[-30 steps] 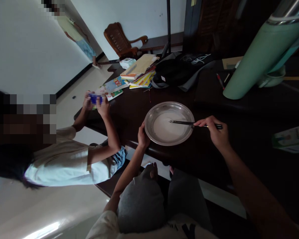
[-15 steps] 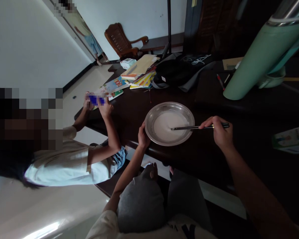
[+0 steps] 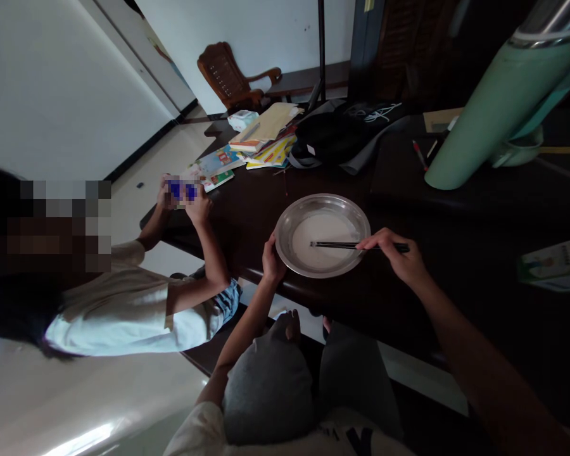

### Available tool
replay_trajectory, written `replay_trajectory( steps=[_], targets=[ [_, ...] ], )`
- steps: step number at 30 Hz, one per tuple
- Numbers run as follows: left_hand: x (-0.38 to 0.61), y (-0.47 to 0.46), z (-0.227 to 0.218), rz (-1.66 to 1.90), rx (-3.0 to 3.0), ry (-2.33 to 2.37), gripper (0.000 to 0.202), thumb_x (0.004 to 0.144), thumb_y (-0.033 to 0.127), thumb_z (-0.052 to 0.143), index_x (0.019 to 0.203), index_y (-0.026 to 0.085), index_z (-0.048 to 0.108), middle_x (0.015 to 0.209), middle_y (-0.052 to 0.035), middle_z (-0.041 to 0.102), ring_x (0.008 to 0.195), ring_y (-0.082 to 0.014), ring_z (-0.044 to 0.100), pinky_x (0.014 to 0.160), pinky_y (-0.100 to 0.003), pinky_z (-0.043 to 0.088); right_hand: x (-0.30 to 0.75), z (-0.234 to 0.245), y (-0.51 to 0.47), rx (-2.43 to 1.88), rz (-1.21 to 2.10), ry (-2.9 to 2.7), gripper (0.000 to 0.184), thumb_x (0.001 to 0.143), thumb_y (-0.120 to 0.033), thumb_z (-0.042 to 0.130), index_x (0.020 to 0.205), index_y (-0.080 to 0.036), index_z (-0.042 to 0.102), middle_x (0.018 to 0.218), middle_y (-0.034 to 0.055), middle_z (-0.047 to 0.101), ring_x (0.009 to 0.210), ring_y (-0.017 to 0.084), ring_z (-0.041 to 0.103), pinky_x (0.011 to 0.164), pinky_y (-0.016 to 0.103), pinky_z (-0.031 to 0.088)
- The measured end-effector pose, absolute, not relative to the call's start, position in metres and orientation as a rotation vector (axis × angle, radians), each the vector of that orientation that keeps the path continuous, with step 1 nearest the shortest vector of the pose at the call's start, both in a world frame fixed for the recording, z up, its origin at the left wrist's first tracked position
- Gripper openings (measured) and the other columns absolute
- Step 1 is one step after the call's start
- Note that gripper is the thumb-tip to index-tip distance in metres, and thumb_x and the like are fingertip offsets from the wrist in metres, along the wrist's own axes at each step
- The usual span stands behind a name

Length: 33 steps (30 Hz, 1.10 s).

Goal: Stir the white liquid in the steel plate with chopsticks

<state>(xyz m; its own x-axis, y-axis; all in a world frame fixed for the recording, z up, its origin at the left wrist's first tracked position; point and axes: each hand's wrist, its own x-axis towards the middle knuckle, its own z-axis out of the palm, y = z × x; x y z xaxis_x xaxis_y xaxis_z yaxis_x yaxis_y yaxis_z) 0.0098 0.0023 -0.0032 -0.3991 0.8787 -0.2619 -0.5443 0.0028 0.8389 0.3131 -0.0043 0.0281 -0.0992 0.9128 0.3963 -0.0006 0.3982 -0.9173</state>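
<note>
A round metal bowl rests near the front edge of the dark table. Inside it is a whitish, batter-like liquid. My left hand grips the bowl's left rim, the fingers partly hidden beneath and behind it. Closed around a pair of dark chopsticks, my right hand is over the bowl's right side. The chopstick tips dip into the liquid left of its middle.
To my left sits a person holding a blurred-out object. Books, a black bag and a tall green flask stand further back on the dark table. A green-and-white box lies at right.
My right hand has moved left with the chopsticks, and their tips have shifted left through the liquid. The left hand and bowl keep their place. A person in the far doorway has mostly gone from view.
</note>
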Motion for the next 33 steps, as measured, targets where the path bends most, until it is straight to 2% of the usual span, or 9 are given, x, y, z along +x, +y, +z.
replay_trajectory(
  steps=[4,9,14,16,20,22,26,28,33],
  targets=[
    [0.0095,0.0014,-0.0022,1.637,0.434,1.191,0.017,0.087,0.039,0.075,0.091,0.024,0.081,0.096,-0.0042,0.085,0.122,-0.0329,0.077,0.107,-0.04,0.059,0.3151,0.0294,-0.0029,-0.93,0.857,-1.455,0.051,0.104,-0.072,0.07,0.079,-0.03,0.083,0.091,0.0053,0.089,0.093,0.028,0.084,0.096,0.048,0.064],
    [0.0093,0.0002,0.0015,1.611,0.409,1.162,0.015,0.091,0.035,0.072,0.088,0.024,0.082,0.088,-0.0034,0.084,0.114,-0.0312,0.08,0.102,-0.038,0.062,0.3181,0.0317,-0.0031,-0.964,0.891,-1.276,0.058,0.105,-0.074,0.065,0.071,-0.029,0.076,0.073,0.0039,0.083,0.074,0.027,0.081,0.082,0.046,0.066],
    [0.011,0.001,0.0019,1.622,0.383,1.182,0.017,0.092,0.036,0.073,0.093,0.023,0.084,0.087,-0.0026,0.083,0.107,-0.0287,0.08,0.101,-0.036,0.061,0.3119,0.0311,-0.0051,-0.918,0.976,-1.522,0.052,0.102,-0.075,0.07,0.078,-0.03,0.083,0.092,0.0049,0.089,0.093,0.028,0.084,0.095,0.047,0.066],
    [0.0119,0.0017,0.0015,1.632,0.378,1.173,0.017,0.091,0.033,0.071,0.093,0.022,0.083,0.088,-0.0032,0.083,0.109,-0.0291,0.08,0.102,-0.036,0.06,0.3145,0.0316,-0.0037,-0.947,0.91,-1.467,0.053,0.102,-0.075,0.07,0.077,-0.03,0.082,0.092,0.005,0.089,0.093,0.028,0.084,0.096,0.048,0.065],
    [0.0129,0.0024,0.0016,1.643,0.377,1.144,0.015,0.089,0.031,0.069,0.086,0.023,0.08,0.091,-0.0046,0.084,0.118,-0.0311,0.079,0.106,-0.039,0.06,0.3191,0.0321,-0.003,-0.947,0.868,-1.255,0.057,0.106,-0.071,0.066,0.07,-0.028,0.076,0.072,0.0037,0.083,0.072,0.026,0.08,0.08,0.045,0.065],
    [0.0127,0.0022,0.0021,1.637,0.381,1.14,0.014,0.088,0.032,0.069,0.084,0.023,0.079,0.092,-0.0051,0.085,0.121,-0.0322,0.078,0.108,-0.04,0.06,0.3169,0.0313,-0.0048,-0.901,0.914,-1.297,0.056,0.106,-0.07,0.067,0.071,-0.029,0.077,0.071,0.0034,0.082,0.07,0.025,0.08,0.077,0.043,0.064],
    [0.0119,0.0012,0.0025,1.637,0.369,1.136,0.014,0.087,0.031,0.069,0.086,0.022,0.08,0.093,-0.0054,0.084,0.122,-0.0325,0.078,0.109,-0.041,0.06,0.3127,0.0307,-0.0065,-0.891,0.944,-1.511,0.052,0.103,-0.074,0.069,0.079,-0.03,0.083,0.089,0.0053,0.088,0.09,0.027,0.084,0.093,0.047,0.065],
    [0.0119,0.0013,0.0017,1.638,0.369,1.148,0.014,0.088,0.03,0.069,0.086,0.022,0.08,0.093,-0.0052,0.085,0.122,-0.0324,0.078,0.109,-0.041,0.06,0.3145,0.0318,-0.0051,-0.951,0.876,-1.468,0.054,0.103,-0.075,0.068,0.078,-0.03,0.081,0.091,0.0056,0.089,0.092,0.028,0.085,0.096,0.049,0.065],
    [0.013,0.0029,-0.0003,1.636,0.394,1.154,0.019,0.092,0.032,0.069,0.095,0.022,0.084,0.097,-0.0061,0.086,0.124,-0.0337,0.077,0.108,-0.042,0.06,0.3174,0.0326,-0.0038,-0.948,0.872,-1.278,0.058,0.105,-0.073,0.066,0.069,-0.028,0.074,0.072,0.0041,0.082,0.071,0.027,0.08,0.08,0.046,0.065]
  ],
)
